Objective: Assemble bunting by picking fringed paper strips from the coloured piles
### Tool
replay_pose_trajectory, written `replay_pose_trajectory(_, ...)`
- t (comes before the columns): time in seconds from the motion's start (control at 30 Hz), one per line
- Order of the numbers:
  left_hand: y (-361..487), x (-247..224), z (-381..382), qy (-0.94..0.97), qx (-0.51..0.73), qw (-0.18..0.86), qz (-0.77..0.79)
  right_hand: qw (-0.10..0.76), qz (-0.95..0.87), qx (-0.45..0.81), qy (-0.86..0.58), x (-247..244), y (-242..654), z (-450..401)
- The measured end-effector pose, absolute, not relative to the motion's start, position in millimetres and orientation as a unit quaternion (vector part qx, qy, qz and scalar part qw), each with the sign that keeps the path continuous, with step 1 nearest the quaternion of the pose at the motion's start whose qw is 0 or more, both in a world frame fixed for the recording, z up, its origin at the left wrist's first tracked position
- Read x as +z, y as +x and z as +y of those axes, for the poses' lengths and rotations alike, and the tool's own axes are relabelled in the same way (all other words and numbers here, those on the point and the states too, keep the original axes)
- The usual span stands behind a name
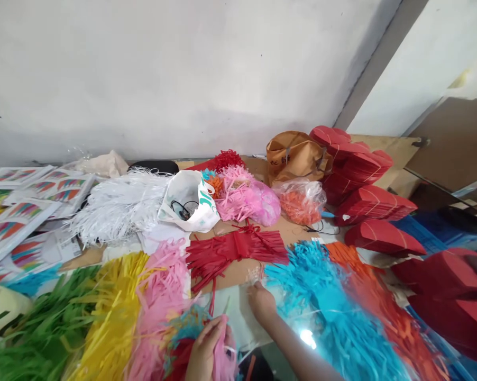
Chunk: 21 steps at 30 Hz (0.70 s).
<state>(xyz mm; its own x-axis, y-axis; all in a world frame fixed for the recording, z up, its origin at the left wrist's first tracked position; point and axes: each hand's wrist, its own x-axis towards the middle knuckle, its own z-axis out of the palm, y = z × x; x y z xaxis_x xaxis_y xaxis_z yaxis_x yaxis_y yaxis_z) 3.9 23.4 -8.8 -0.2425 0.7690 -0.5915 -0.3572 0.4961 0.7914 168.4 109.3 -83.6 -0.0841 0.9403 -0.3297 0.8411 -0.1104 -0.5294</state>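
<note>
My left hand (pixel 207 344), at the bottom centre, is closed around a pink tassel (pixel 222 349) of thin strips. A pale, thin tip sticks up above the fingers. My right hand (pixel 262 304) reaches forward to a small heap of pale bits (pixel 253 274) on the cardboard, fingertips together at its near edge. Whatever those fingertips pinch is too small to make out. Beyond both hands lies a red fringed bundle (pixel 238 246), with a strand trailing toward my left hand. Blue fringe (pixel 326 296) lies to the right of my right hand, and pink fringe (pixel 163 286) to the left.
Green fringe (pixel 44 317) and yellow fringe (pixel 115 317) lie at left, orange fringe (pixel 377 301) at right. Behind are white strands (pixel 123 203), a white bag (pixel 189 201) and a brown bag (pixel 296 153). Red stacks (pixel 377 203) line the right side; printed packs (pixel 20 222) lie far left.
</note>
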Motion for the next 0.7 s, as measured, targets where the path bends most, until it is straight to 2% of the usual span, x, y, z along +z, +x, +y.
replay_pose_trajectory(0.1, 6.2, -10.0, 20.9, 0.240, 0.451, 0.604, 0.611, 0.180, -0.634, 0.374, -0.652, -56.4, 173.7, 86.8)
replay_pose_trajectory(0.2, 7.7, -12.2, 15.6, 0.349, 0.428, 0.550, 0.626, 0.355, -0.472, 0.563, -0.578, -27.5, 170.0, 58.0)
replay_pose_trajectory(0.27, 8.1, -11.9, 11.7, 0.391, 0.420, 0.517, 0.636, 0.425, -0.360, 0.648, -0.520, -11.9, 164.8, 41.2)
replay_pose_trajectory(0.5, 7.7, 2.7, -2.0, 0.546, 0.414, 0.421, 0.594, 0.486, -0.265, 0.682, -0.478, 19.6, 156.1, 6.6)
replay_pose_trajectory(0.7, 7.0, 14.8, -11.5, 0.671, 0.425, 0.300, 0.529, 0.482, -0.375, 0.591, -0.527, 25.7, 161.4, -11.5)
